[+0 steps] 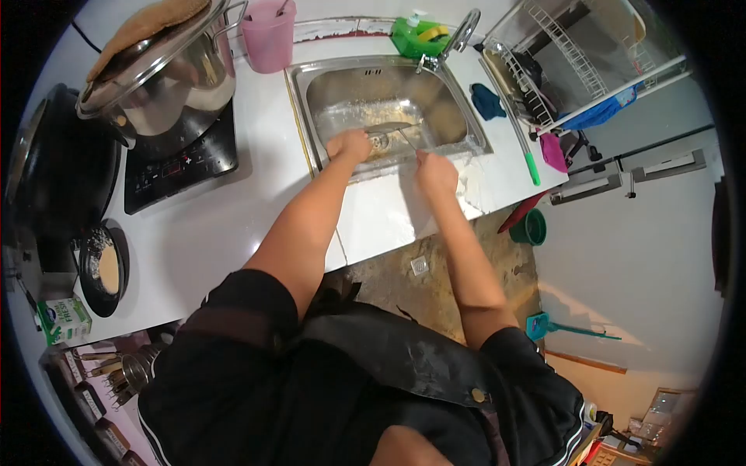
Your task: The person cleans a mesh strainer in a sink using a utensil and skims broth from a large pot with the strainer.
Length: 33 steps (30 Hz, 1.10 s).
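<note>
Over the near edge of the steel sink [299, 81], my left hand [350, 145] is closed round a knife [388, 126], its blade pointing right across the basin. My right hand [437, 172], also closed, grips a thin metal utensil [408, 138] whose tip meets or nearly meets the blade. What kind of utensil it is I cannot make out. Pale crumbs or batter-like residue [396, 113] are scattered over the sink floor. Water and whitish residue lie on the counter beside my right hand. The faucet [464, 33] stands at the sink's back right corner.
Left of the sink, a large steel pot [175, 93] sits on a black induction cooker [186, 167]. Farther left are a black plate [92, 268] with pale food and a green-white carton [66, 320]. A pink pitcher [268, 39], dark cloth [487, 102] and dish rack [575, 58] flank the sink.
</note>
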Motion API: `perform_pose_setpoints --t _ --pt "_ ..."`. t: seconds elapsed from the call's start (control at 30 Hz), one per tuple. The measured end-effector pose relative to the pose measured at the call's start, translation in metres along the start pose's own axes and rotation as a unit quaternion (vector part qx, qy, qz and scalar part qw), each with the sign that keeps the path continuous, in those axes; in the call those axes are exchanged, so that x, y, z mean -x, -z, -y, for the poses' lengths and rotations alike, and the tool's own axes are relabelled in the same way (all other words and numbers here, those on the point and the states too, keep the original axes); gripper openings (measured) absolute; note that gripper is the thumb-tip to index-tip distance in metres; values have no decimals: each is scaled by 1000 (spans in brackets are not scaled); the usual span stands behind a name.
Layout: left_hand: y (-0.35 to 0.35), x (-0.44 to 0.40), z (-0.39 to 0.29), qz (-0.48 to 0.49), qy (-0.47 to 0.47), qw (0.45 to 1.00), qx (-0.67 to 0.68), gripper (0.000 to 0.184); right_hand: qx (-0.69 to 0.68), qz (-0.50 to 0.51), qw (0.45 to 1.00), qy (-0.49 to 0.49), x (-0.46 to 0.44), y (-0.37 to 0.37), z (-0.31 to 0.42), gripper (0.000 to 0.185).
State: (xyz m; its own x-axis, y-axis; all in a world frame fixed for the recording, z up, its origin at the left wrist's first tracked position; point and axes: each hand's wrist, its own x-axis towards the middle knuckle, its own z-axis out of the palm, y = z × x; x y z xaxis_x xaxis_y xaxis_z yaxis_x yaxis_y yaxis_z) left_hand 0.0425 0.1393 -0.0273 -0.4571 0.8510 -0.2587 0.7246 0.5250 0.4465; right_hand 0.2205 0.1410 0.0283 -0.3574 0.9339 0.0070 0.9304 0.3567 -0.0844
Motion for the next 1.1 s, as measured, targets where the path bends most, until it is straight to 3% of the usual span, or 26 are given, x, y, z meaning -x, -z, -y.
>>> perform_pose_setpoints --t 0.2,0.27,0.5,0.63,0.73,0.8,0.9,0.93,1.03,1.1 --pt "-6 1 1 6 9 1000 9 25 10 -62 998 26 -3 45 5 22" --pt "-6 2 3 2 8 1000 16 25 -76 -193 978 15 6 63 12 22" --pt "8 15 -4 -5 -14 1000 -1 25 -17 -38 998 39 8 -8 0 20" --pt "6 15 -2 -22 -4 999 34 25 -3 -42 998 43 5 3 4 20" --pt "4 13 -1 -22 -6 999 31 24 14 -74 996 39 7 31 7 20" --pt "1 8 0 -21 -1 1000 18 24 -76 -228 971 0 13 48 11 23" --pt "1 7 -2 -26 13 999 14 23 -46 -206 978 -1 13 33 5 23" --pt "1 9 -4 -34 25 999 25 22 -18 -111 994 1 10 14 3 23" --pt "2 20 -2 -78 -54 994 47 23 -11 -64 996 56 14 -6 -5 24" --pt "4 16 -3 -76 -36 996 44 23 -17 -56 997 58 12 3 -2 24"
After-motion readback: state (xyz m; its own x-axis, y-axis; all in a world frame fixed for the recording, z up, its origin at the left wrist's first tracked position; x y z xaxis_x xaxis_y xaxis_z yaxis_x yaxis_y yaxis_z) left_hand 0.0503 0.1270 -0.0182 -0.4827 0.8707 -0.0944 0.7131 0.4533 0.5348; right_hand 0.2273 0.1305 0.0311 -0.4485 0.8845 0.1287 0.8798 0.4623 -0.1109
